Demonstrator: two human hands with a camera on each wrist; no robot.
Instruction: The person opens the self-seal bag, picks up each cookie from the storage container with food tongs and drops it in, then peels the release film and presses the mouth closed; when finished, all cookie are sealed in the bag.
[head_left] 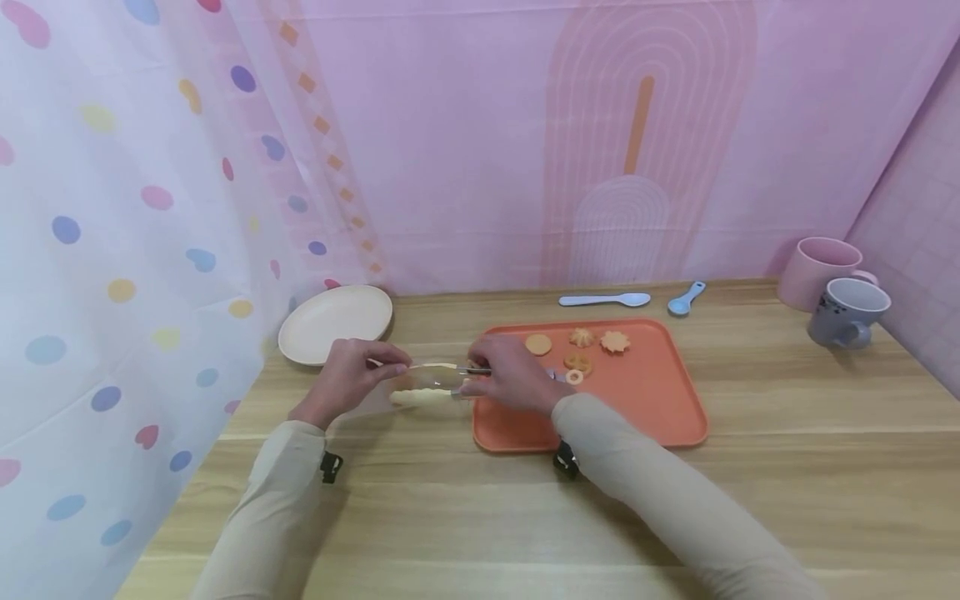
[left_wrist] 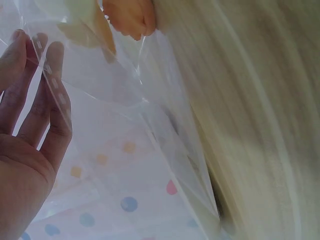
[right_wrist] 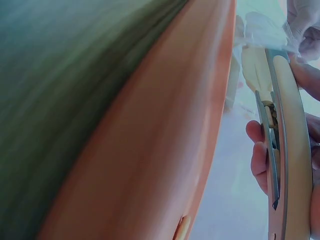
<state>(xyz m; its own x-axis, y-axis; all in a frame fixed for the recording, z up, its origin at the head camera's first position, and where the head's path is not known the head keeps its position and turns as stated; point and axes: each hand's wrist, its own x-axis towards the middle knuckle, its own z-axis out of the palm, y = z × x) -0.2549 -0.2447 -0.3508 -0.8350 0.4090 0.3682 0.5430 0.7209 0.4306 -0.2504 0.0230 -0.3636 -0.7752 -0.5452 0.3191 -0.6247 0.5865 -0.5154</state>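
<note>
My left hand (head_left: 358, 372) pinches the edge of a clear plastic bag (left_wrist: 100, 115) between thumb and fingers, left of the orange tray (head_left: 645, 408). In my right hand (head_left: 517, 375) is a pair of food tongs (right_wrist: 292, 135) with metal arms and cream, scalloped tips. The tongs point left, their tips apart and overlapping the bag in the left wrist view. Close to the tips, an orange-brown cookie (left_wrist: 131, 17) shows through the plastic. The right hand hangs over the tray's left edge.
Several cookies lie on the tray, among them a round one (head_left: 537, 344), a flower-shaped one (head_left: 615, 342) and a pretzel (head_left: 577, 363). Behind stand a cream plate (head_left: 337, 321), a pale spoon (head_left: 603, 300) and a blue measuring spoon (head_left: 684, 300). A pink mug (head_left: 813, 275) and grey mug (head_left: 840, 317) are far right.
</note>
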